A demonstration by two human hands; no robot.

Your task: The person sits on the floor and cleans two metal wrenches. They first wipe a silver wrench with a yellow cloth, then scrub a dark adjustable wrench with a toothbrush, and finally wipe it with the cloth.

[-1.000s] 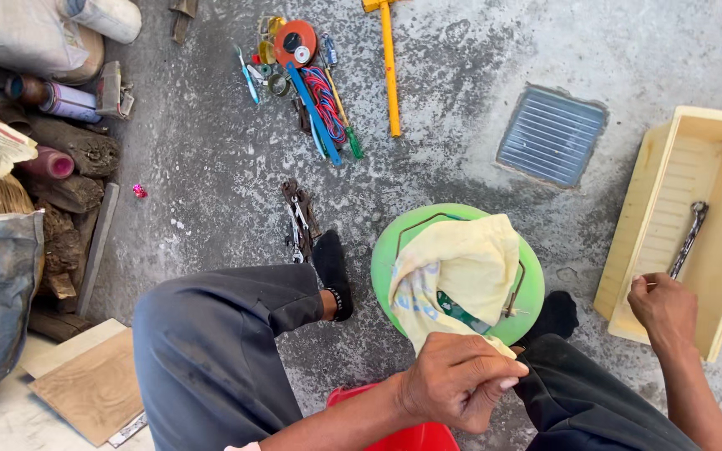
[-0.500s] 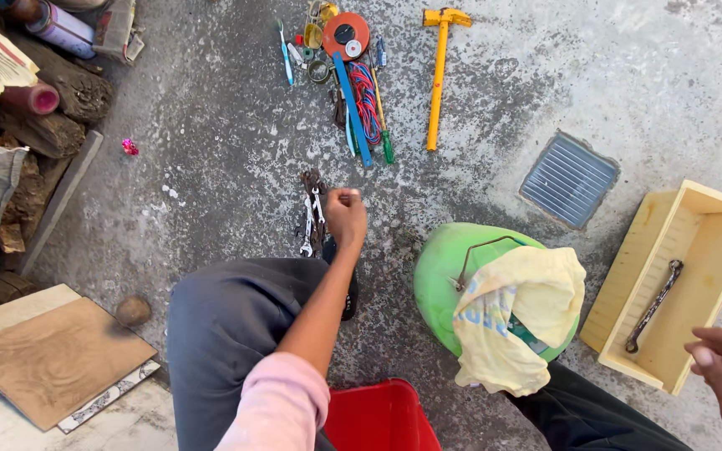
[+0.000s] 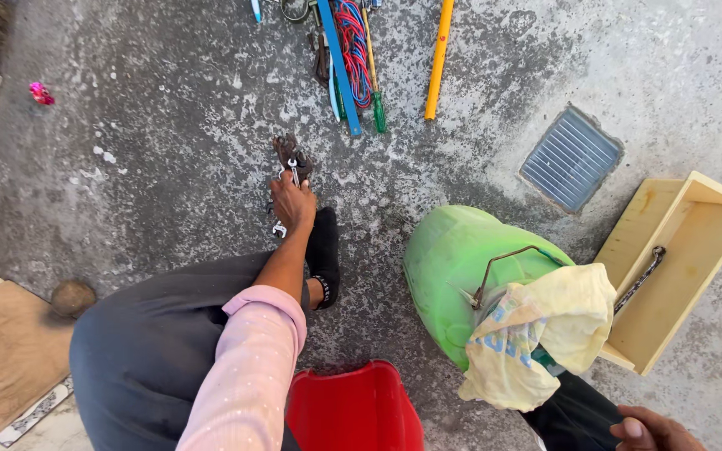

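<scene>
**Inspector:** Fingers of the left hand (image 3: 293,203) are curled down over a small cluster of metal spanners (image 3: 292,171) on the concrete floor (image 3: 169,150). One shiny spanner end shows beyond the knuckles and another just under the wrist. Whether the grip has closed on them, I cannot tell; the hand covers the contact.

**Clerk:** And the right hand?

**Inspector:** Right hand (image 3: 649,432) sits at the near right edge, only partly in frame. Its fingers look loosely bent, nothing visible in them; how far open they are cannot be judged.

**Clerk:** Position of the spanners?

**Inspector:** On the floor, centre of the scene, just beyond a black-shod foot (image 3: 323,255), and nearer than the row of tools at the far edge: a blue strip (image 3: 338,67), a red-and-blue bundle of cable (image 3: 354,50), a green-tipped tool (image 3: 376,104) and a yellow handle (image 3: 438,58).

**Clerk:** Surroundings?

**Inspector:** A green bucket (image 3: 453,259) with a wire handle stands to the right, a yellow cloth (image 3: 545,334) draped over its near side. A wooden box (image 3: 687,250) lies further right, holding a dark metal tool (image 3: 641,280). A floor drain grate (image 3: 570,157) sits beyond it. A red stool (image 3: 353,409) is near, centre.
</scene>
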